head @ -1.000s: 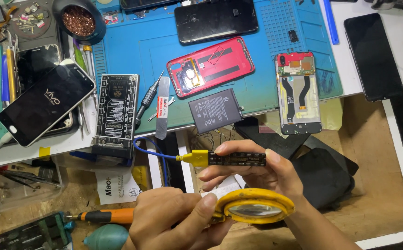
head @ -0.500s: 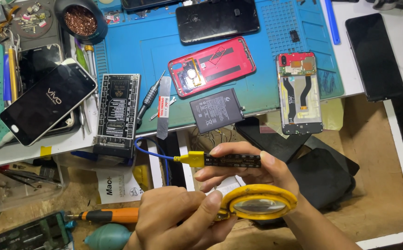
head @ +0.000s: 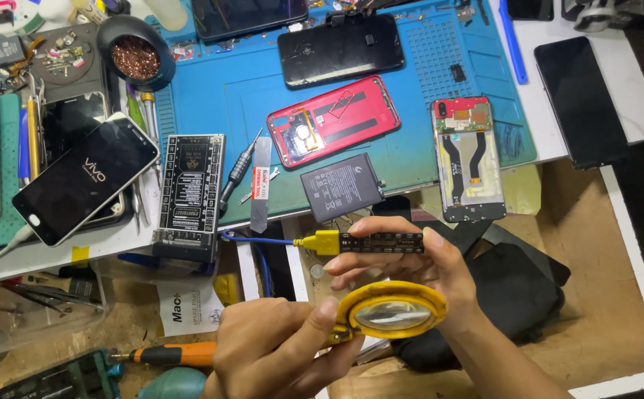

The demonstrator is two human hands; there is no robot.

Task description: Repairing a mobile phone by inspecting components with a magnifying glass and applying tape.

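My left hand (head: 278, 351) is pinching a round yellow-rimmed magnifier (head: 391, 314); my right hand (head: 418, 266) is gripping a narrow black connector strip (head: 381, 242).

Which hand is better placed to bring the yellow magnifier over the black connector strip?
Left. The left hand already grips the yellow magnifier by its handle, with the lens just below the black connector strip. The right hand is occupied pinching that strip by its edges.
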